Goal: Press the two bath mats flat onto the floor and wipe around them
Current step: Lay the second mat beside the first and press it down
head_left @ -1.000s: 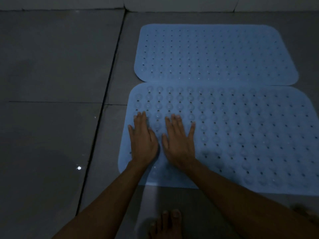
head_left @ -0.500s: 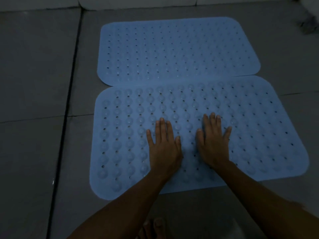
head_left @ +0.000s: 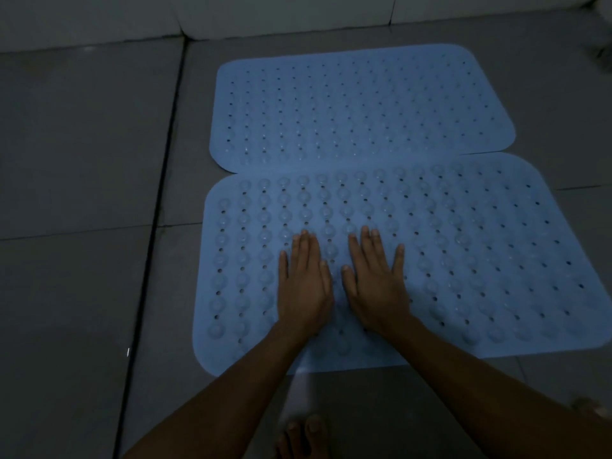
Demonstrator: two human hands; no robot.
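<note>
Step in hand: pressing near mat (head_left: 463,260), flat on floor (head_left: 82,160), touching far mat (head_left: 357,111); left hand (head_left: 303,286), right hand (head_left: 377,286) palm-down, fingers straight, seemingly bearing down in dim light; next: shift hands rightward, then far mat, wiping after.

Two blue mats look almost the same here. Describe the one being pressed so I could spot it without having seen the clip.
On the grey tiled floor, two light blue perforated mats lie edge to edge, one beyond the other. The pressed one is the near mat, closest to the person's bare foot. Unlike the far mat, it has the left hand and right hand flat on it, side by side.
</note>
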